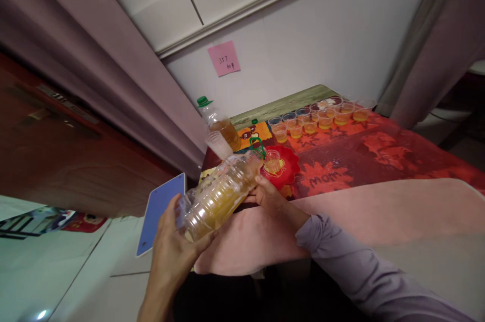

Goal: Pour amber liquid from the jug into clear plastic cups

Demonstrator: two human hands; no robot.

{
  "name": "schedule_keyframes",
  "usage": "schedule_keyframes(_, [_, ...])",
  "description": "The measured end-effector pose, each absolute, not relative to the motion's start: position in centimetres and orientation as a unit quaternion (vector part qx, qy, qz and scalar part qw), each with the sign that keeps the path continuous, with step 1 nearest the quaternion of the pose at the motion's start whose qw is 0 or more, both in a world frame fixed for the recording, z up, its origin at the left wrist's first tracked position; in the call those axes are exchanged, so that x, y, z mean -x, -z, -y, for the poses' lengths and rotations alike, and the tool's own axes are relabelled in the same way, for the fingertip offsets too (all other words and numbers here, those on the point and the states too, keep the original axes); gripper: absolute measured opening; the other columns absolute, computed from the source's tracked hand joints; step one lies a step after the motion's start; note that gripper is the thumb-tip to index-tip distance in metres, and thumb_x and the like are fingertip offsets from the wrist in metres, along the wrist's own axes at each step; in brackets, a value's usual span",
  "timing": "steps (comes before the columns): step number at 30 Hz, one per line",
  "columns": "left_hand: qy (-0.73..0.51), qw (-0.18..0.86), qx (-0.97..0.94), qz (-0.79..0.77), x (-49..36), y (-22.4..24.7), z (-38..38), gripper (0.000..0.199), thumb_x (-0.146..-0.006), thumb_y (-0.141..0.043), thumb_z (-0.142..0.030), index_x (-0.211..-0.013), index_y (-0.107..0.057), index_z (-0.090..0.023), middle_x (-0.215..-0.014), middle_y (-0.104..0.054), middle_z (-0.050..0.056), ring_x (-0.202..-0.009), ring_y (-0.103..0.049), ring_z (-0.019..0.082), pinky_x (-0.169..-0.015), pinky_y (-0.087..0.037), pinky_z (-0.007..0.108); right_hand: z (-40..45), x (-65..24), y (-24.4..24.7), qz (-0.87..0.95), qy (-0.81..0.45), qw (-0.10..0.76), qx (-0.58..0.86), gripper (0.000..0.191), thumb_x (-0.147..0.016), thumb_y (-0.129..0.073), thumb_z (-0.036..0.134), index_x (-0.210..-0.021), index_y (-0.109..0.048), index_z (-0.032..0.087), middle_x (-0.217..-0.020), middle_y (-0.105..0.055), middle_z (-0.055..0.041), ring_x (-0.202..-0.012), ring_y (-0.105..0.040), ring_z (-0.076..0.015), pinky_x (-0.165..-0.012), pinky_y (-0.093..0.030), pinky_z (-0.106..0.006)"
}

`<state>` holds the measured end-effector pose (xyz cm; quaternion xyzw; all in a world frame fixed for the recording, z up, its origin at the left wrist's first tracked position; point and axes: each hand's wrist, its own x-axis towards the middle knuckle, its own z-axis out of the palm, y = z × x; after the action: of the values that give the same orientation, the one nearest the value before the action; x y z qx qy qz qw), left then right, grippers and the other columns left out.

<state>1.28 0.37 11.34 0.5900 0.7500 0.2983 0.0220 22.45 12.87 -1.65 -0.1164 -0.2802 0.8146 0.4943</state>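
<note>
A large clear plastic bottle [223,190] of yellow liquid lies tilted between my hands, its neck pointing to the right and away from me. My left hand [172,241] grips the bottle's base from behind. Close to the neck, my right hand [267,198] supports it from beneath with its fingers closed around it. The mouth is above a small clear plastic cup [273,160], which stands on a red scalloped plate [290,163]. A green handle ring [257,146] shows at the bottle's neck. Whether liquid is flowing out I cannot tell.
Rows of clear cups [310,122] with amber liquid stand at the table's back right. A second bottle [223,127] with a green cap and a stack of cups [219,145] are at the back left. A pink mat [364,211] covers the front. A blue stool [161,213] stands at left.
</note>
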Motion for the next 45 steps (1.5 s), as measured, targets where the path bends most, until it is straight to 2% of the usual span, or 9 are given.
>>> schedule_keyframes(20, [-0.293,0.028,-0.585,-0.756,-1.4,-11.4,-0.4,0.124,-0.056,-0.096,-0.065,-0.163,-0.048,-0.024,-0.158,-0.062,0.021,-0.139,-0.064,0.048,-0.120,-0.050,0.069,-12.9,-22.5,1.8,0.279,-0.816,0.492,0.118,0.062,-0.096,-0.065,0.063,-0.146,-0.061,0.028,-0.136,-0.081,-0.0132,-0.125,-0.078,-0.0358,-0.115,-0.056,-0.068])
schedule_keyframes(40, [-0.323,0.035,-0.585,-0.743,-0.2,-10.2,-0.7,0.130,-0.049,-0.099,-0.072,-0.161,-0.052,-0.026,-0.155,-0.063,0.018,-0.135,-0.065,0.048,-0.117,-0.050,0.073,-13.0,-22.4,2.1,0.278,-0.818,0.490,0.122,0.062,-0.096,-0.067,0.064,-0.146,-0.062,0.027,-0.132,-0.082,-0.0132,-0.126,-0.078,-0.0370,-0.115,-0.056,-0.066])
schedule_keyframes(45, [-0.342,0.059,-0.576,-0.740,0.1,-9.6,-0.9,0.129,-0.048,-0.101,-0.069,-0.160,-0.053,-0.026,-0.154,-0.063,0.018,-0.136,-0.064,0.048,-0.117,-0.049,0.075,-13.2,-22.4,2.5,0.272,-0.814,0.493,0.143,0.066,-0.092,-0.072,0.065,-0.146,-0.061,0.027,-0.136,-0.080,-0.0133,-0.116,-0.081,-0.0368,-0.103,-0.064,-0.063])
